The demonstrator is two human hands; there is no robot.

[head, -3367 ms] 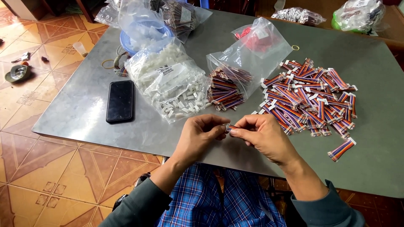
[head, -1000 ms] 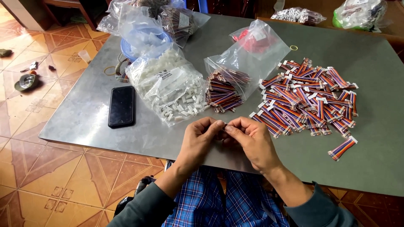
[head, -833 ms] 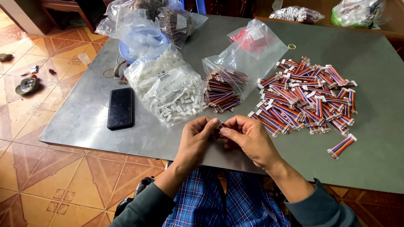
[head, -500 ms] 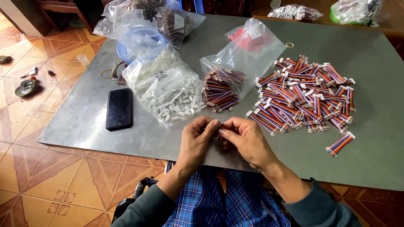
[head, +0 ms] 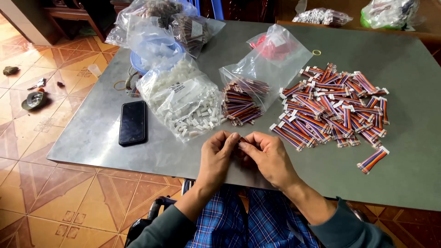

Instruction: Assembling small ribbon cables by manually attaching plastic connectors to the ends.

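Hands stay together over the bench edge, little has changed.
Left hand (head: 219,154) and right hand (head: 268,156) keep their fingers pinched closed on one small striped cable piece (head: 240,140), near the cable pile (head: 335,108).

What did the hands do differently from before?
Almost nothing changed. The left hand and right hand stay pressed together at the table's near edge, fingers pinching a small striped wire piece; nothing was picked up or let go. The phone, bags and pile of striped cables lie as before.
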